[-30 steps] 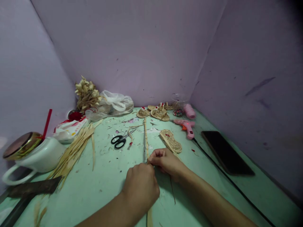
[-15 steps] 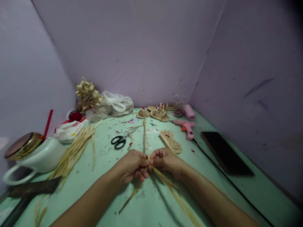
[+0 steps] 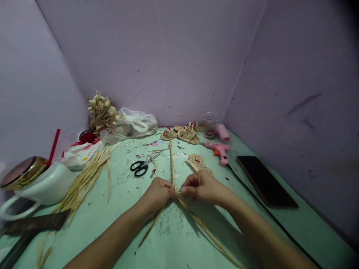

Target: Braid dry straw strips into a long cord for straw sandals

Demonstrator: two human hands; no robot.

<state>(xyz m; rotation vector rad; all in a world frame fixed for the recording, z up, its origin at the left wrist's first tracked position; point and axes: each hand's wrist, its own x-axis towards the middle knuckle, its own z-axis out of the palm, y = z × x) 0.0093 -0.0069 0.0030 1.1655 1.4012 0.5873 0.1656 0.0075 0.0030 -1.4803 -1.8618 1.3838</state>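
A narrow braid of dried husk strips point(image 3: 172, 164) runs straight away from me across the table. My left hand point(image 3: 159, 193) is closed on its near end, the fingers curled under. Close beside it, my right hand point(image 3: 204, 187) pinches at a strand by the braid's end; the strand between thumb and forefinger is barely visible. A long loose strip point(image 3: 206, 228) trails from the grip toward the lower right, passing beneath my right hand. Another strip point(image 3: 150, 231) hangs out below my left hand. Partly behind my right hand lies a coiled, sole-shaped woven piece point(image 3: 199, 163).
Black-handled scissors point(image 3: 139, 169) lie left of the braid. To the right are a pink glue gun point(image 3: 222, 150) with its cord and a phone point(image 3: 266, 181). Loose husk strips point(image 3: 86, 173), a white cup point(image 3: 47, 185) and a dark-bladed tool point(image 3: 39, 222) occupy the left. Small woven slippers point(image 3: 188, 134) sit behind.
My right hand has risen slightly and turned over the strands. My left hand has closed more tightly around the braid's end. The loose strip now hangs narrower and more bunched.
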